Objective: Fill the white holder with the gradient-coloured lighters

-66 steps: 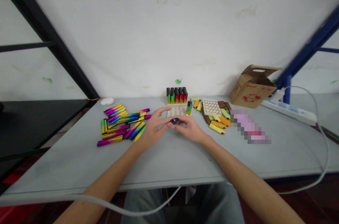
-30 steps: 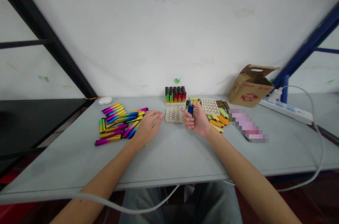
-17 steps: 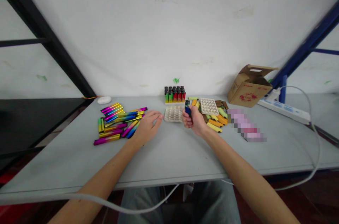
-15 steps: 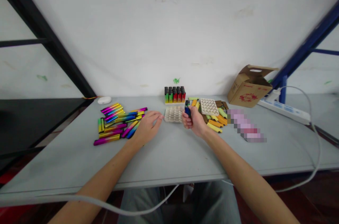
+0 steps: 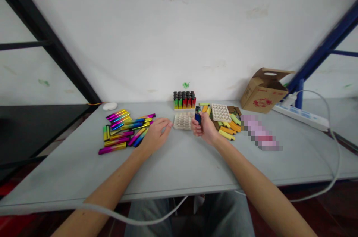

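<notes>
My right hand (image 5: 205, 128) is wrapped round a dark blue lighter (image 5: 198, 115), held upright with its black top showing above the fingers. Just left of it, a cream tray with rows of round hollows (image 5: 182, 121) lies on the table, its right side partly hidden by that hand. My left hand (image 5: 158, 132) rests at the tray's left with fingers loosely bent and thumb apart, no held thing visible. It covers the right edge of a pile of shiny, multicoloured slim pieces (image 5: 116, 141). Behind the tray stands a block of upright green and red lighters (image 5: 184, 100) with black tops.
A second cream tray (image 5: 220, 113) lies on yellow, orange and brown slim pieces (image 5: 228, 131) at right. Farther right are a blurred pink item (image 5: 258, 132), an open cardboard box (image 5: 261, 93) and a power strip (image 5: 302, 116). A white case (image 5: 110, 106) sits back left; a cable (image 5: 125, 220) crosses the front.
My right hand has shifted very slightly left with the blue lighter. My left hand and the things on the table look the same.
</notes>
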`<action>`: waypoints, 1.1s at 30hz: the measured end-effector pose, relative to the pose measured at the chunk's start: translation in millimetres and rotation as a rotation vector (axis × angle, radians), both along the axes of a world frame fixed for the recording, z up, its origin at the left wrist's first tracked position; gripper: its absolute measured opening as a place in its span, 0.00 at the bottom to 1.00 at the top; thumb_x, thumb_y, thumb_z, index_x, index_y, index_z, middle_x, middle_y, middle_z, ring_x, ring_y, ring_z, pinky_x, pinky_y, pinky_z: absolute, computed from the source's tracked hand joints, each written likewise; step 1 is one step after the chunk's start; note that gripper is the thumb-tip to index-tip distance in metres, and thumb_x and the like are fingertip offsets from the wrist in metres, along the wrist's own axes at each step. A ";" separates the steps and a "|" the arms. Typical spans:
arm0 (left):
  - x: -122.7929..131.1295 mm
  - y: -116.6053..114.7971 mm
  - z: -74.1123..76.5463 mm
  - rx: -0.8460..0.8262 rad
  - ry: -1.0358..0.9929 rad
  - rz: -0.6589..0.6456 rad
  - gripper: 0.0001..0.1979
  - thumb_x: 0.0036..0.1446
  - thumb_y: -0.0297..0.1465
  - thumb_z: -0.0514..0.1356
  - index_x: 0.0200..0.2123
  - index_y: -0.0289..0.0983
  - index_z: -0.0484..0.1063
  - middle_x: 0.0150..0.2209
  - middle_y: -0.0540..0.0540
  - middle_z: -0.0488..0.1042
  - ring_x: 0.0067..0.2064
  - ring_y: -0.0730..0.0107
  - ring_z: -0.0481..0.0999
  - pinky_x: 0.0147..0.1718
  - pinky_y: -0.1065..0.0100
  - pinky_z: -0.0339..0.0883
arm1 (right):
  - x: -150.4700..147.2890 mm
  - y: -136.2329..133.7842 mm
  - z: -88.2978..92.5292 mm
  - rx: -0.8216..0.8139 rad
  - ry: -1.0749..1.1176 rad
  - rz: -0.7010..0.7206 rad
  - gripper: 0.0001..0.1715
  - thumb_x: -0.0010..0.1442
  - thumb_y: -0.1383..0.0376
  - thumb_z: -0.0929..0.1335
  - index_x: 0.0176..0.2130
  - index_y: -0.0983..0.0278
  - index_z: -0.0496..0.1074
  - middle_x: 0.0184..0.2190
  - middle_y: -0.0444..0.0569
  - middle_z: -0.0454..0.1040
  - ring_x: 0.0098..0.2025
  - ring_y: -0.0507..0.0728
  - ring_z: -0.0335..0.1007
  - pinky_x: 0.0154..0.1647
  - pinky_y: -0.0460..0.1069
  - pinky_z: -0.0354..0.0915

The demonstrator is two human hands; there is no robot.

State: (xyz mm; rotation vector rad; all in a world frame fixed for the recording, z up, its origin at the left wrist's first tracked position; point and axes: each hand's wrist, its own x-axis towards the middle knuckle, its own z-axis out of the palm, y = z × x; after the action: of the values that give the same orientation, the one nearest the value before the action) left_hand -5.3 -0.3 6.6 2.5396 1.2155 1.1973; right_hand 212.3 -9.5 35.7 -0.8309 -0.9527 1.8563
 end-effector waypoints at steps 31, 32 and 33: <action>-0.4 -9.4 -3.1 -0.120 0.381 -0.158 0.25 0.60 0.39 0.56 0.58 0.34 0.67 0.61 0.37 0.66 0.63 0.53 0.63 0.62 0.49 0.56 | 17.1 1.1 13.1 0.294 -0.045 -0.239 0.15 0.54 0.54 0.66 0.35 0.63 0.70 0.26 0.43 0.64 0.24 0.49 0.60 0.23 0.44 0.56; -0.5 -9.1 -3.7 -0.118 0.375 -0.158 0.25 0.60 0.38 0.57 0.58 0.34 0.67 0.60 0.37 0.67 0.63 0.53 0.64 0.62 0.49 0.56 | 20.9 2.7 13.6 0.338 -0.079 -0.273 0.16 0.53 0.54 0.67 0.36 0.63 0.70 0.27 0.43 0.66 0.27 0.50 0.63 0.26 0.45 0.59; -0.3 -8.9 -4.0 -0.115 0.367 -0.156 0.25 0.60 0.38 0.57 0.58 0.34 0.68 0.59 0.37 0.68 0.62 0.53 0.65 0.61 0.49 0.57 | 24.5 4.6 13.3 0.389 -0.124 -0.314 0.16 0.53 0.54 0.69 0.37 0.62 0.71 0.29 0.44 0.69 0.30 0.52 0.66 0.30 0.46 0.62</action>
State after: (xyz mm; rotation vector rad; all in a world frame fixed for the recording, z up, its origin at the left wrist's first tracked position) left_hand -5.6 -9.2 2.6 2.7820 1.0818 0.6284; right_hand 236.8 -5.0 49.0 -0.8066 -1.1427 1.3097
